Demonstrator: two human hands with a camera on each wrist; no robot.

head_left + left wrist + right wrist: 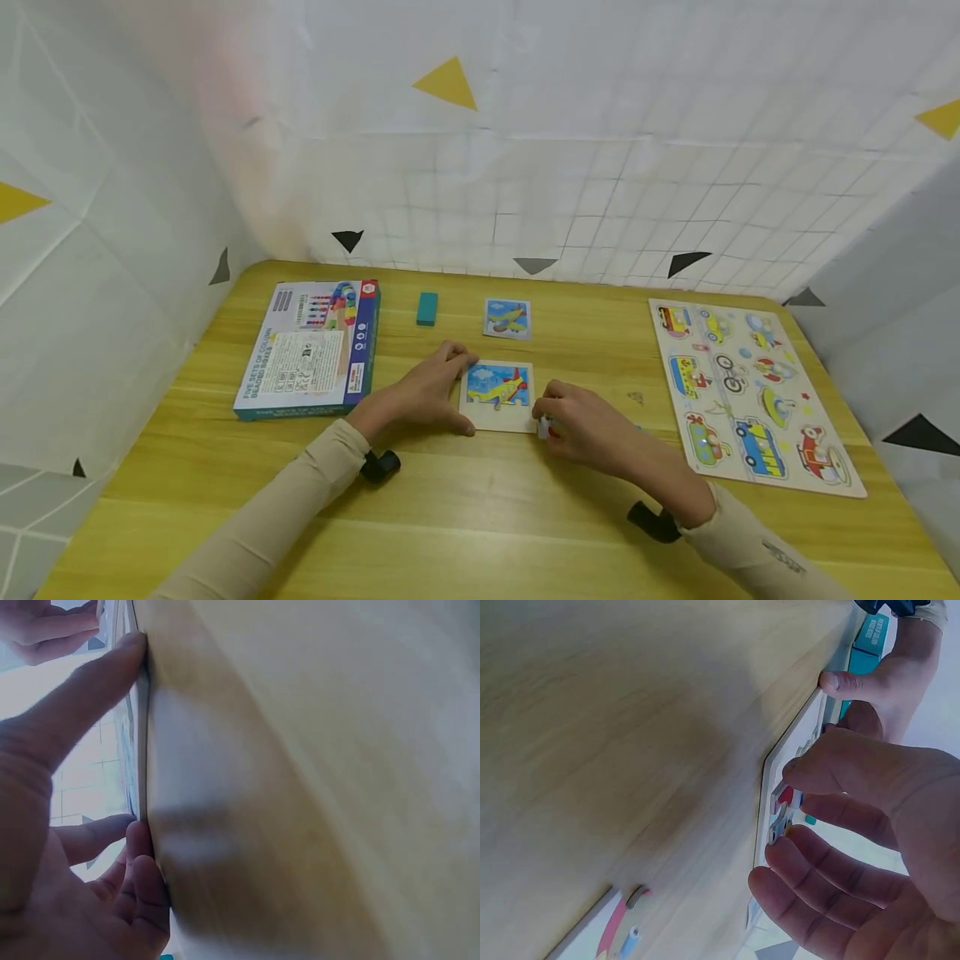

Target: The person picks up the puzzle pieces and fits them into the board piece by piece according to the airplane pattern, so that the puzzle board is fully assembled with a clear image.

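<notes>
A small wooden jigsaw board [497, 423] with a yellow and red airplane on blue lies flat on the table. My left hand [423, 392] holds it at its left side, thumb by the near corner and fingers by the far one. In the left wrist view the thumb [90, 694] touches the board's thin edge [142, 742]. At the board's near right corner, my right hand [592, 429] pinches a small jigsaw piece [782, 802] with red and white on it. The fingers partly cover that piece.
A beaded-boxes carton [307, 350] lies at the left. Behind the board are a teal block [427, 308] and a small airplane picture card [507, 319]. At the right lies a large vehicle puzzle board [757, 392]. White patterned sheeting [555, 183] rises behind the table.
</notes>
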